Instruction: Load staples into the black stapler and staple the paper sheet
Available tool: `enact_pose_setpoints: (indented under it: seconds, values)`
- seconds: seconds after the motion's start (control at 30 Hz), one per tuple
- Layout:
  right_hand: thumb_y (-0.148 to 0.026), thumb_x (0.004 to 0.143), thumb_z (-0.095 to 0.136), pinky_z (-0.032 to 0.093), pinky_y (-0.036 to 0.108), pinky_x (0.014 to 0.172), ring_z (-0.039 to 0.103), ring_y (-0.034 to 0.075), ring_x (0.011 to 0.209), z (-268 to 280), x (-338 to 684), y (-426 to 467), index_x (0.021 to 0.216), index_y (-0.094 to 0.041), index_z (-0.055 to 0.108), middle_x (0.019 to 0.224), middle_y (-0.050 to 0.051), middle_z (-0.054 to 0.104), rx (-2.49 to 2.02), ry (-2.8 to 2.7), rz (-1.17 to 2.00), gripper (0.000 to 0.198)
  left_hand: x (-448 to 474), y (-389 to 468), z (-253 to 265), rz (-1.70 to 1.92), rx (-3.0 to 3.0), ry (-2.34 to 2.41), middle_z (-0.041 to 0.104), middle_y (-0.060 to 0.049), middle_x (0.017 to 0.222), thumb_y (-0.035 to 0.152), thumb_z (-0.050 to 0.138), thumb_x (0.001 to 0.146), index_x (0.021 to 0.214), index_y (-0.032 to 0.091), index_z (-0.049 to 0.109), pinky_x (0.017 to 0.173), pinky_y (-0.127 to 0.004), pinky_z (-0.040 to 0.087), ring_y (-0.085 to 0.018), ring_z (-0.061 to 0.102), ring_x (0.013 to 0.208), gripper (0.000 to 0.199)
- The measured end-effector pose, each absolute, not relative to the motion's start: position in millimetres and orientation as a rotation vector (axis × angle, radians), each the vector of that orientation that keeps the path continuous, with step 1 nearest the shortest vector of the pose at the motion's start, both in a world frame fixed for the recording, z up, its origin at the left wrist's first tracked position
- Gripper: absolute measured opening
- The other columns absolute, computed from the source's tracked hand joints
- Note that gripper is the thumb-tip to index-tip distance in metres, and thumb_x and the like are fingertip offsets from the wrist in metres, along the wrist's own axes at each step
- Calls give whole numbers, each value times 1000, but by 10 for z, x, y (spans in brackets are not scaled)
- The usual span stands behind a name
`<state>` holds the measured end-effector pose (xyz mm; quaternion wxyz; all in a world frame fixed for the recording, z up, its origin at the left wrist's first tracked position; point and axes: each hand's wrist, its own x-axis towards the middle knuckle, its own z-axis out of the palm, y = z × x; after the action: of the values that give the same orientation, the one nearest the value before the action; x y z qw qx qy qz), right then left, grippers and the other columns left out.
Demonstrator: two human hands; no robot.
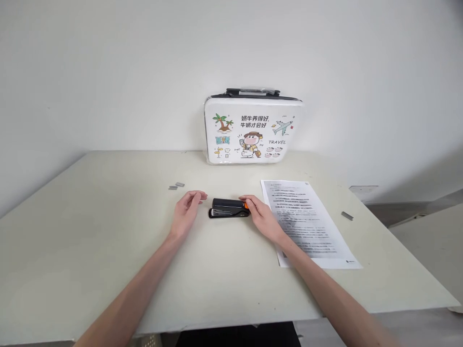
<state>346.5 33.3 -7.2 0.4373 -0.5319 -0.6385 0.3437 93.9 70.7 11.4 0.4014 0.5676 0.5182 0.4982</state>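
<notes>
A black stapler with an orange part at its rear end lies on the table, its front end pointing left. My right hand grips that rear end between thumb and fingers. Just left of the stapler's front, apart from it, is my left hand. Its fingers are loosely curved, and nothing shows in them. A printed sheet of paper lies to the right, partly beneath my right wrist and forearm.
Two small strips of staples lie left of centre, and another staple strip is near the table's right edge. A white case with cartoon prints stands upright at the back, against the wall. The table's front edge runs below my forearms.
</notes>
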Motion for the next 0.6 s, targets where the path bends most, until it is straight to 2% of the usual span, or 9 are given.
enact_pose_setpoints:
  seconds: [0.1, 0.2, 0.33, 0.5, 0.6]
  values:
    - [-52, 106, 39, 51, 40, 102, 70, 25, 113, -101, 3463, 347, 121, -26, 68, 118, 7, 76, -1318, -1612, 808, 42, 879, 737, 140, 1365, 1408, 1373, 76, -8, 112, 50, 61, 95, 96, 22, 73, 109, -44, 46, -27, 67, 115, 30]
    - [-51, 106, 40, 53, 39, 96, 71, 24, 103, -107, 3469, 347, 118, -25, 69, 114, 6, 77, -1322, -1630, 768, 41, 808, 779, 148, 1474, 1271, 1358, 76, -9, 111, 50, 62, 94, 94, 21, 72, 107, -44, 48, -27, 67, 116, 30]
    - [-48, 107, 38, 54, 38, 88, 71, 24, 94, -77, 3472, 327, 117, -26, 70, 105, 5, 77, -1343, -1685, 749, 40, 771, 824, 101, 1435, 1213, 1326, 76, -11, 109, 54, 66, 92, 93, 20, 72, 106, -44, 49, -28, 68, 115, 34]
    - [-42, 95, 69, 55, 41, 89, 70, 26, 101, -33, 3453, 262, 120, -25, 67, 113, 6, 76, -1380, -1875, 575, 30, 807, 818, 73, 1377, 1202, 1207, 75, -12, 113, 56, 71, 89, 95, 18, 73, 111, -43, 47, -28, 68, 119, 39]
    - [-33, 96, 69, 57, 40, 80, 71, 26, 95, -8, 3428, 195, 114, -26, 66, 107, 6, 75, -1349, -1901, 420, 20, 839, 782, 105, 1328, 1074, 1094, 74, -14, 122, 55, 70, 91, 100, 18, 71, 111, -45, 48, -29, 69, 121, 38]
